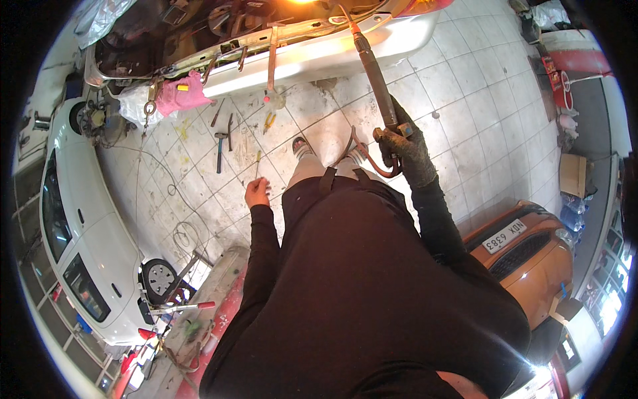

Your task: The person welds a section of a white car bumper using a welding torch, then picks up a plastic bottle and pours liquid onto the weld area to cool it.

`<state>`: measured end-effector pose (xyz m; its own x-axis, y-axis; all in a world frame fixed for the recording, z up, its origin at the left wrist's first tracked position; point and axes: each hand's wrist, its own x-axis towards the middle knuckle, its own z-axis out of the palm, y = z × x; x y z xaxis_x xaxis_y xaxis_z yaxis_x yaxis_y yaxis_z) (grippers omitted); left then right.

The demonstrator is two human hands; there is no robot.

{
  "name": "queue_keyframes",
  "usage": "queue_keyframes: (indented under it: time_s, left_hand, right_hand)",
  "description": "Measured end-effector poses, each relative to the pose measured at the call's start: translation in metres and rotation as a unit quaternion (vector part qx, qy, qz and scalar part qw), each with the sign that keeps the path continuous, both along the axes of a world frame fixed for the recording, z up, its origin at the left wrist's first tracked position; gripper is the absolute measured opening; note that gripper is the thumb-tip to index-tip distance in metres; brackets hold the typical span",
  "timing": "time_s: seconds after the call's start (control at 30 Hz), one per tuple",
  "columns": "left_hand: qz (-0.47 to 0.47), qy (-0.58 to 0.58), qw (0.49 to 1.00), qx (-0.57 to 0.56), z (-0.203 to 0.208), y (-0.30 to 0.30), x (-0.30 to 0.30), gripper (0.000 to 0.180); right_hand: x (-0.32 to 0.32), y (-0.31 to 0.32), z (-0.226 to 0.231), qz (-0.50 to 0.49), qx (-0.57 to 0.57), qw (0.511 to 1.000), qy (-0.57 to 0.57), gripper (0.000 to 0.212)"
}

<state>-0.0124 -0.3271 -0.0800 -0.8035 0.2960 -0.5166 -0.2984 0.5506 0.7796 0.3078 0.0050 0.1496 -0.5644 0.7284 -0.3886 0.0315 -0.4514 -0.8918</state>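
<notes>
My gloved right hand (407, 143) is closed round the lower end of a gas torch (377, 80), near its brass valve knobs. The torch slants up and left, and its thin bent tip reaches the white car body panel (319, 56). A reddish hose (379, 166) loops from its lower end. My bare left hand (258, 193) hangs low with its fingers curled; I cannot tell what is in them. Just beyond those fingers shows a thin screwdriver (258, 159) with a yellow part; whether it is held or lies on the floor is unclear.
On the tiled floor lie a hammer (220, 153), pliers (269, 122) and a dark bar (230, 132). A clamp (272, 63) hangs on the panel's edge beside a pink cloth (181, 94). A white car (100, 226) stands left, an orange bumper (531, 259) right.
</notes>
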Motion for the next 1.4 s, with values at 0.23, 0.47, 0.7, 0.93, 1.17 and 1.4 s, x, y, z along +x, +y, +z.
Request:
queue_keyframes:
  time_s: [0.23, 0.47, 0.7, 0.93, 1.17, 1.4]
  left_hand:
    - [-0.102, -0.146, 0.969, 0.17, 0.114, 0.133, 0.046, 0.022]
    - [-0.165, -0.19, 0.947, 0.201, 0.145, 0.181, 0.088, 0.017]
    - [-0.259, -0.242, 0.919, 0.174, 0.154, 0.199, 0.118, 0.018]
    - [-0.254, -0.365, 0.877, 0.179, 0.13, 0.206, 0.122, 0.019]
    - [-0.28, -0.418, 0.846, 0.176, 0.118, 0.216, 0.105, 0.014]
    - [-0.37, -0.374, 0.836, 0.154, 0.136, 0.231, 0.047, 0.014]
  right_hand:
    - [-0.005, -0.003, 0.005, -0.003, -0.019, 0.996, 0.083, 0.073]
    - [-0.019, -0.022, 0.01, 0.069, -0.047, 0.996, 0.02, 0.068]
    - [-0.033, -0.033, 0.013, 0.081, -0.106, 0.985, 0.11, 0.078]
    - [-0.039, -0.038, 0.008, 0.061, -0.068, 0.991, 0.101, 0.077]
    - [-0.052, -0.044, 0.005, -0.013, -0.057, 0.997, 0.053, 0.076]
    - [-0.1, -0.052, 0.004, -0.077, -0.028, 0.995, 0.06, 0.074]
